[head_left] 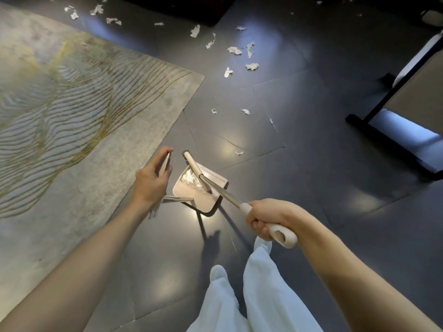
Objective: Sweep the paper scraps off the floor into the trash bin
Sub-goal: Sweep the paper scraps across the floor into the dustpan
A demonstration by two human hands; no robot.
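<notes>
Head view, for what it's worth: the broom point(195, 169) was gripped in the right hand point(268, 219), fingers wrapped tight round the pale grip at its end, and its brush head was laid over the far edge of the dustpan point(201, 200). The pan's upright handle was pinched near the top by the left hand point(152, 182), thumb on one side, curled fingers on the other. A small white heap point(189, 179) of paper was already sat in the pan, which was parked on the dark floor point(311, 164) just beside the rug point(72, 104) corner. Plenty of scraps point(233, 50) were scattered further out on the floor, well apart from the pan. A black frame point(383, 135) was seen off to the right.
</notes>
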